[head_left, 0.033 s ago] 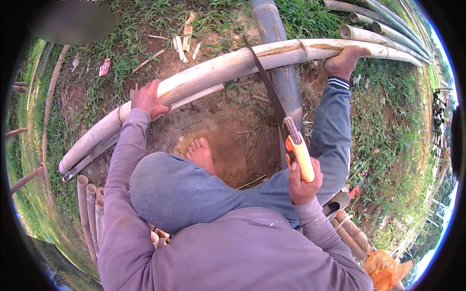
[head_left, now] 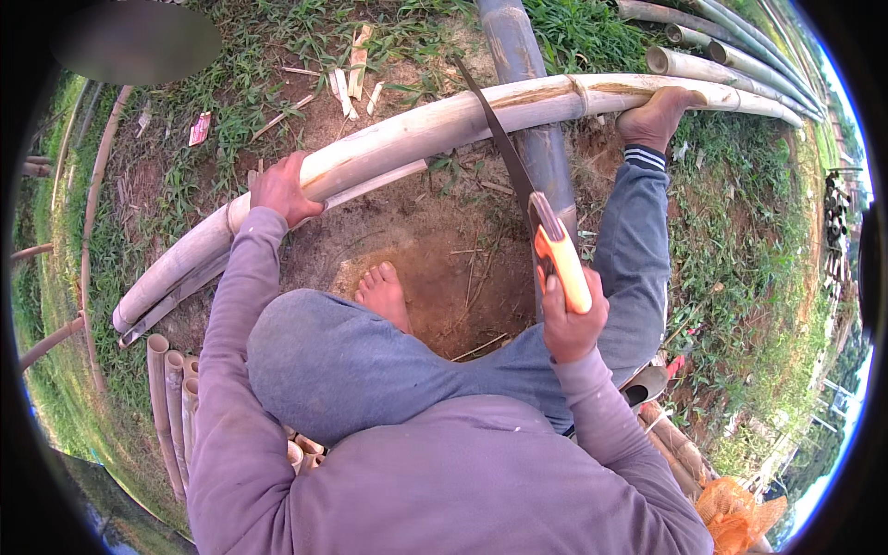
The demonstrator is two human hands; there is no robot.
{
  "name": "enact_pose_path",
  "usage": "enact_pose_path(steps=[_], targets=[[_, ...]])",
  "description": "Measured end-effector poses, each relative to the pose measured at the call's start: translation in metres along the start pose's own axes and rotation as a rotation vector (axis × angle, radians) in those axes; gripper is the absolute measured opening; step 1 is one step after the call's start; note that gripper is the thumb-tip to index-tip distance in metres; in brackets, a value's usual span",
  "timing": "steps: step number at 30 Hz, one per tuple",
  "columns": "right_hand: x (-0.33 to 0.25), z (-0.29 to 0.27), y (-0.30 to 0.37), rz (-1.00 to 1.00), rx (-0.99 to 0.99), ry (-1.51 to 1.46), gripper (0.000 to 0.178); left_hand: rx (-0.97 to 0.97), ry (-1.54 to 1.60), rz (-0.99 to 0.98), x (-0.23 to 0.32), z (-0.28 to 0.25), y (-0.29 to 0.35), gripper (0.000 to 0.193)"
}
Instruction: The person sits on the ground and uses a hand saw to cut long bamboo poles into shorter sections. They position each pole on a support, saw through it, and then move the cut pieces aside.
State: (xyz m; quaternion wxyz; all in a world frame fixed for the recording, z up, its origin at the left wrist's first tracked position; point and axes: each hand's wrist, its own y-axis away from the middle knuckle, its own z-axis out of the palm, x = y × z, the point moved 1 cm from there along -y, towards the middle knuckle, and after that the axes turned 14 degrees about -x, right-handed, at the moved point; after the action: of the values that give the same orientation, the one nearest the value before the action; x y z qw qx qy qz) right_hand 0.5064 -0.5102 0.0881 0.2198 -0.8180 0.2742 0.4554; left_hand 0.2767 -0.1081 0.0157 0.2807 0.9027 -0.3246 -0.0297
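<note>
A thick pale bamboo pole (head_left: 407, 131) stretches across in front of me, curved by the lens. My left hand (head_left: 282, 191) is wrapped round its left part. In my right hand (head_left: 575, 319) is the orange handle of a hand saw (head_left: 507, 148). The dark blade crosses the pole right of its middle, its tip past the far side; I cannot tell whether the teeth are inside a cut. My right bare foot (head_left: 652, 118) presses on the pole's right part. Under the pole lies a thicker grey bamboo pole (head_left: 548, 171), pointing away from me.
A split bamboo strip (head_left: 375, 180) lies along the near side of the pole. Bamboo offcuts (head_left: 356, 65) are scattered on the far ground. Several bamboo poles (head_left: 721, 60) lie at the far right, and cut bamboo tubes (head_left: 166, 398) are at the near left. An orange net bag (head_left: 735, 513) sits near right.
My right hand has pushed the saw forward and slightly left, so more of the blade reaches past the pole. My left hand and foot have stayed in place.
</note>
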Motion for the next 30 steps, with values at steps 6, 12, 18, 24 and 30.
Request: enact_pose_path(steps=[6, 12, 18, 24, 30], targets=[[0.002, 0.054, -0.125, -0.006, 0.033, 0.070, 0.019, 0.036, 0.025, 0.052, 0.003, -0.006, -0.001, 0.091], [-0.016, -0.024, 0.063, 0.092, -0.052, -0.055, 0.020, 0.018, -0.006, 0.032, -0.010, 0.009, -0.004, 0.095], [0.008, 0.051, -0.130, -0.106, 0.052, 0.088, 0.023, 0.037, 0.006, 0.028, 0.002, 0.001, -0.008, 0.096], [-0.007, 0.014, -0.032, 0.017, -0.050, 0.044, 0.024, 0.041, -0.006, 0.035, -0.013, 0.003, -0.001, 0.095], [0.001, -0.006, 0.013, -0.029, -0.008, 0.075, 0.021, 0.026, -0.059, 0.018, -0.001, 0.003, -0.004, 0.097]])
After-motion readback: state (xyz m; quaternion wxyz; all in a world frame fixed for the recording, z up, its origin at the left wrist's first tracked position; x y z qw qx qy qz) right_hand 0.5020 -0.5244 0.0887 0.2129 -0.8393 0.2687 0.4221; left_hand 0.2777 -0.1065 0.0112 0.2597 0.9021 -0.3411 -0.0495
